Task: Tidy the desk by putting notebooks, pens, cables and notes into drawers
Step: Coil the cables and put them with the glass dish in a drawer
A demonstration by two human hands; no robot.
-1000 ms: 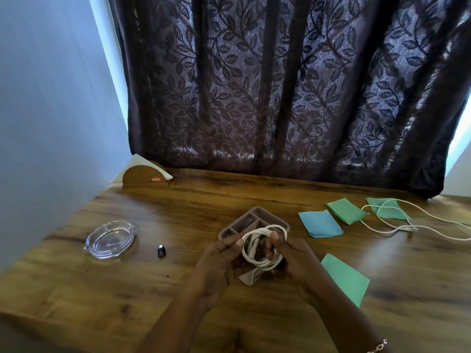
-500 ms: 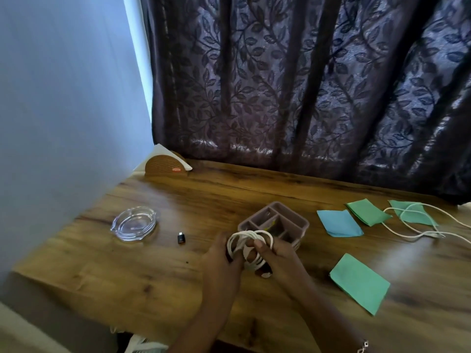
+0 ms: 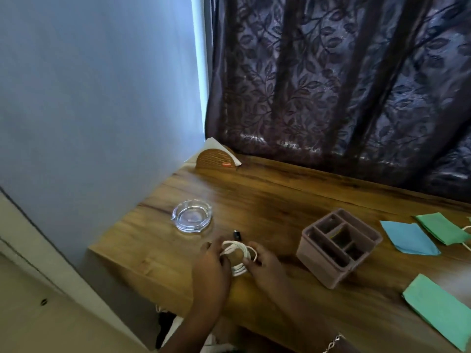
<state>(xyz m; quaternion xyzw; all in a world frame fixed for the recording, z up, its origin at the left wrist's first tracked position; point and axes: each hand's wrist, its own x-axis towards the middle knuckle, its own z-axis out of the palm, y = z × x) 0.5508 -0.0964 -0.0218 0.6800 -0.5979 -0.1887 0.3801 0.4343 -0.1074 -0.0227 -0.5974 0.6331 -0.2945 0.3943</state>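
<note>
A coiled white cable (image 3: 238, 256) is held low over the wooden desk (image 3: 267, 200) near its left front edge. My left hand (image 3: 210, 271) grips the coil's left side and my right hand (image 3: 266, 266) grips its right side. A blue note (image 3: 407, 238) and a green note (image 3: 442, 228) lie at the right, and another green note (image 3: 443, 312) lies nearer the front. A bit of a second white cable (image 3: 467, 244) shows at the right edge.
A brown compartment organizer (image 3: 336, 245) stands right of my hands. A glass ashtray (image 3: 191, 215) and a small black adapter (image 3: 237, 235) sit just beyond them. A napkin holder (image 3: 216, 159) stands at the back left corner, with a dark curtain (image 3: 344, 85) behind and a wall on the left.
Both hands have carried the coiled cable leftward, away from the organizer and toward the desk's left front edge. The view has swung left and down.
</note>
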